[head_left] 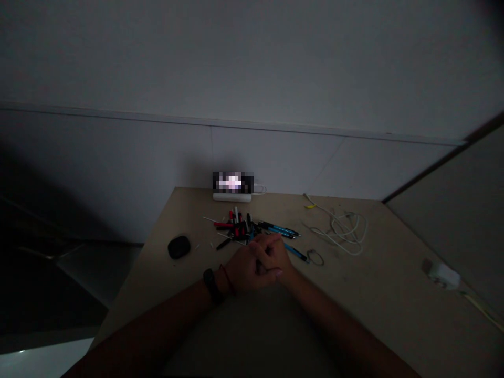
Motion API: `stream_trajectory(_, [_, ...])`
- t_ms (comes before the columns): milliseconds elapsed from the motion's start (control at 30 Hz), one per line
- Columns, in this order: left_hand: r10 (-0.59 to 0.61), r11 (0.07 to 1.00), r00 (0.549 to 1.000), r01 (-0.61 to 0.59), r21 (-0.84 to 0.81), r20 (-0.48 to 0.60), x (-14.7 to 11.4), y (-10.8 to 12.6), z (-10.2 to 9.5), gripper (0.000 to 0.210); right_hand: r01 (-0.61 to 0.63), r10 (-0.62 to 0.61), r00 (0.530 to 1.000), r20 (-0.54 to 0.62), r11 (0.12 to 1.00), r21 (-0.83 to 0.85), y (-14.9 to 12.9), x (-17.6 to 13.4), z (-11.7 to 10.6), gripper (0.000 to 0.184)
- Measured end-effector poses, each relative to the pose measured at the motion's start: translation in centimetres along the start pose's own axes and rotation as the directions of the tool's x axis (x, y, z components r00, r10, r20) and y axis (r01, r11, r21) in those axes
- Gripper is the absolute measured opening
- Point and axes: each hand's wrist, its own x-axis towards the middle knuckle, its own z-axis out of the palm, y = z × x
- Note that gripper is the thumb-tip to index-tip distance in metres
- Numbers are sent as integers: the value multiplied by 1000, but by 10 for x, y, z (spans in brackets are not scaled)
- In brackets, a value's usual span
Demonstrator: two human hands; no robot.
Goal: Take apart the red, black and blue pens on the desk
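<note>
My left hand [244,269], with a dark watch [213,286] and a red string on the wrist, is clasped with my right hand [279,254]. The fingers of both are closed around each other above the table; whether anything lies between the palms is hidden. Just beyond them sits a loose heap of pens and pen parts [238,230] in red, black and white. Several blue-and-black pens [281,230] lie to its right, and another blue pen [297,253] lies beside my right hand. The hands hide part of the heap.
A phone [233,182] with a lit, blurred screen leans on a white stand [232,198] by the wall. On the left lies a black rounded case [179,247]. A white cable [346,231], a thin loop [315,257] and a white plug [444,276] lie to the right.
</note>
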Motion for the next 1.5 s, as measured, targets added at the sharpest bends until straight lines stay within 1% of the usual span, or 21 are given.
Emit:
stream_trajectory(100, [-12,1000,1000,12,-5,1,0,0,0,77,-30,27,999,46,998,51,-3,0,0,44])
stream_trajectory(233, [-21,1000,1000,20,-11,-12,0,-2,0,76,-89,81,994,73,989,116,-5,-1,1,45])
stream_trajectory(400, [-24,1000,999,23,-17,-29,0,-4,1,75,-137,126,988,88,982,130,-7,0,2,49])
stream_trajectory(533, [-35,999,999,34,-17,-39,1,-3,1,73,-180,165,981,102,970,164,-8,1,2,49])
stream_trajectory(667, [-12,1000,998,11,-13,-56,2,-2,0,70,-187,168,980,106,962,202,-10,1,2,48])
stream_trajectory(833, [-40,999,998,40,-14,-47,3,-3,-1,69,-214,188,974,127,950,229,-14,1,2,47])
stream_trajectory(1067, [-59,997,996,56,-49,-72,2,-4,1,70,-129,103,985,142,972,194,-12,1,-1,49])
stream_trajectory(1233, [-100,991,991,91,-95,-86,2,-4,1,75,-109,86,984,159,983,144,-8,3,-1,50])
stream_trajectory(1333, [-116,989,990,108,-102,-77,2,-4,1,75,-123,98,982,161,981,152,-9,4,-1,52])
stream_trajectory(1500, [-124,989,989,116,-89,-85,3,-3,1,70,-184,150,972,183,965,187,-11,4,-1,56])
